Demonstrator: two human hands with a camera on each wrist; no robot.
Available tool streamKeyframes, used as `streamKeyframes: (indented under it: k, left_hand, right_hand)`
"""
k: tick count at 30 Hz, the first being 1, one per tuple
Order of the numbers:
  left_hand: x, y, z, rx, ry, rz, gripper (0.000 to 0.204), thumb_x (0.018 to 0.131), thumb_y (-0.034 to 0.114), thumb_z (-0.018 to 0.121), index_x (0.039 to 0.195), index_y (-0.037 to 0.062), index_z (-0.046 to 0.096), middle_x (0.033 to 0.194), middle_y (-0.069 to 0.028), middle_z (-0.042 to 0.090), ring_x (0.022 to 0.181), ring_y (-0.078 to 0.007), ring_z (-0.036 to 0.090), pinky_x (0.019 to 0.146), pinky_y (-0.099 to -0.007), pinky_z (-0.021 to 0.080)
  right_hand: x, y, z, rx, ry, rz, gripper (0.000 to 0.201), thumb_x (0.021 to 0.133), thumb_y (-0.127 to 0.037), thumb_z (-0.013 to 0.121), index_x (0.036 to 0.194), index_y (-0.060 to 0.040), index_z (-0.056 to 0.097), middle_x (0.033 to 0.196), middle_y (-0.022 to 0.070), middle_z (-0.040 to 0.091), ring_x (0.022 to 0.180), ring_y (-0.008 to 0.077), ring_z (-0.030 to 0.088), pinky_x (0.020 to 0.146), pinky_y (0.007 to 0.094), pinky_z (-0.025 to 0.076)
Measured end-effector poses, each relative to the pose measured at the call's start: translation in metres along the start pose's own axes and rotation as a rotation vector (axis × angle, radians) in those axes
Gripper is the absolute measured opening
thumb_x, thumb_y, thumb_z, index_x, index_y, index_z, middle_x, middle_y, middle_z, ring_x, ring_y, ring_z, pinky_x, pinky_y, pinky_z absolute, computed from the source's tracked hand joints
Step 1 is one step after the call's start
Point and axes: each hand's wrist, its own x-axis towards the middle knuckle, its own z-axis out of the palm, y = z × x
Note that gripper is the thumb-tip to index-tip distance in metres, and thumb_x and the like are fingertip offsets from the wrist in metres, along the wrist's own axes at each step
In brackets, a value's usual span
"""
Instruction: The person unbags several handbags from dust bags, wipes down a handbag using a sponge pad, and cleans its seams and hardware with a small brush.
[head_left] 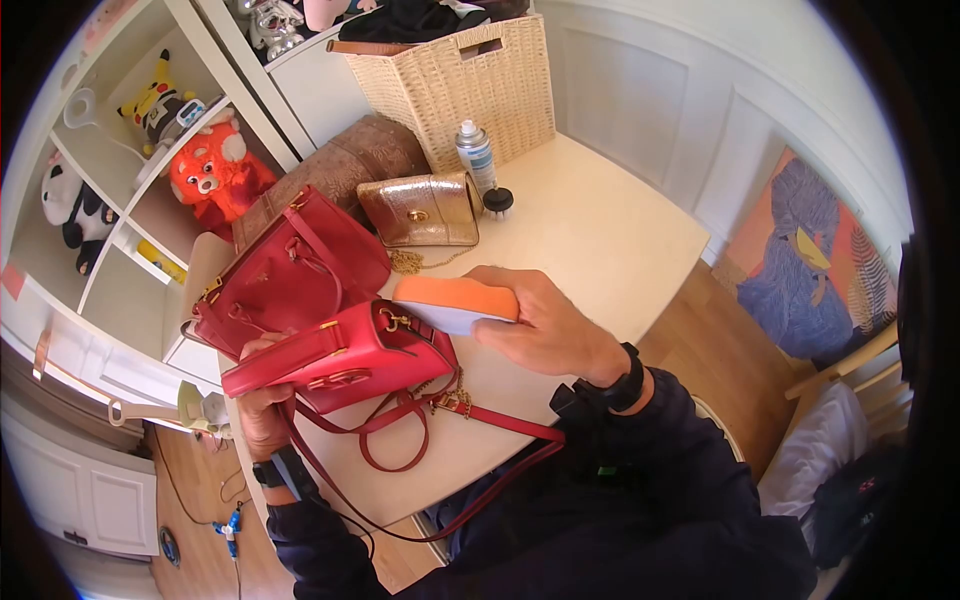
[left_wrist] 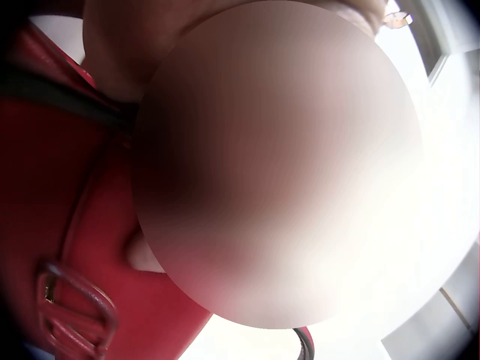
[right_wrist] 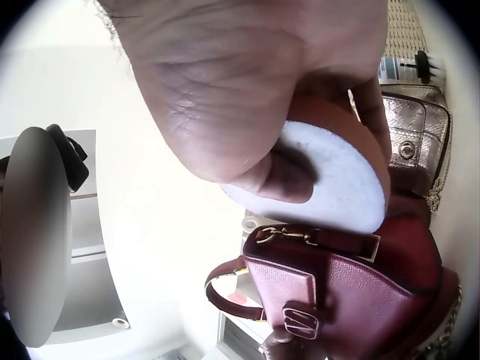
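Observation:
My left hand (head_left: 262, 412) grips the left end of a small red handbag (head_left: 398, 368), thumb and fingers round its edge. The bag is tilted over the table, its front clasp showing and its long red strap (head_left: 405, 462) looping down over the table edge. My right hand (head_left: 552, 325) holds a sponge (head_left: 455, 298), orange on one side and white on the other, between thumb and fingers. In the right wrist view the sponge's white face (right_wrist: 341, 184) is close over the bag's end, beside the gold strap clip (right_wrist: 289, 235). A blurred disc covers much of the left wrist view.
Behind stands a larger red handbag (head_left: 270, 285), next to a gold chain bag (head_left: 420, 212). A round black brush (head_left: 497, 203), a spray can (head_left: 477, 158), a wicker basket (head_left: 480, 95) and a brown embossed bag (head_left: 345, 165) line the back of the white table (head_left: 610, 220).

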Motion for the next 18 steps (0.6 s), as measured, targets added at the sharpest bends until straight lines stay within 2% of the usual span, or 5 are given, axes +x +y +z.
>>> streamKeyframes:
  k: [2, 4, 8, 13, 18]
  left_hand:
    - [-0.001, 0.001, 0.001, 0.016, 0.012, -0.001, 0.067, 0.066, -0.001, 0.077, 0.132, -0.0021, 0.062, 0.126, -0.0126, 0.072, 0.119, -0.0305, 0.071, 0.116, -0.0448, 0.052]
    - [-0.002, 0.002, 0.001, 0.091, 0.073, -0.033, 0.066, 0.064, 0.002, 0.078, 0.128, -0.0019, 0.063, 0.127, -0.0126, 0.07, 0.122, -0.0303, 0.069, 0.118, -0.0448, 0.05]
    - [0.002, 0.001, 0.002, 0.088, -0.006, 0.006, 0.064, 0.063, 0.004, 0.078, 0.125, -0.0002, 0.065, 0.127, -0.0128, 0.069, 0.128, -0.0313, 0.066, 0.12, -0.046, 0.048]
    - [0.001, 0.004, 0.011, 0.085, -0.04, 0.02, 0.061, 0.058, 0.008, 0.081, 0.117, 0.0034, 0.067, 0.124, -0.0129, 0.067, 0.135, -0.0347, 0.06, 0.124, -0.0474, 0.045]
    - [0.003, 0.004, 0.0, 0.099, -0.058, -0.018, 0.063, 0.055, 0.008, 0.081, 0.117, 0.0045, 0.067, 0.125, -0.0133, 0.067, 0.137, -0.0368, 0.058, 0.128, -0.051, 0.041]
  right_hand:
    - [-0.001, 0.004, -0.003, 0.06, -0.006, 0.038, 0.035, 0.089, -0.007, 0.068, 0.122, 0.0014, 0.072, 0.094, 0.0174, 0.073, 0.085, 0.0275, 0.069, 0.082, 0.0369, 0.055]
    - [-0.002, 0.008, -0.009, -0.466, -0.11, 0.085, 0.033, 0.089, -0.008, 0.067, 0.12, 0.0006, 0.074, 0.105, 0.0213, 0.076, 0.095, 0.0393, 0.073, 0.087, 0.0434, 0.058]
    - [-0.005, 0.01, -0.005, -0.479, -0.107, 0.072, 0.033, 0.088, -0.005, 0.069, 0.12, -0.0005, 0.074, 0.107, 0.0206, 0.076, 0.098, 0.04, 0.073, 0.088, 0.0437, 0.058]
    - [-0.002, -0.005, -0.001, -0.126, -0.006, -0.184, 0.031, 0.087, -0.004, 0.071, 0.117, -0.0006, 0.074, 0.105, 0.0207, 0.076, 0.096, 0.0413, 0.072, 0.087, 0.0443, 0.058]
    - [-0.007, 0.016, 0.0, -0.368, -0.07, -0.076, 0.031, 0.088, -0.007, 0.07, 0.118, 0.0, 0.074, 0.099, 0.0211, 0.076, 0.093, 0.0419, 0.072, 0.087, 0.0445, 0.058]
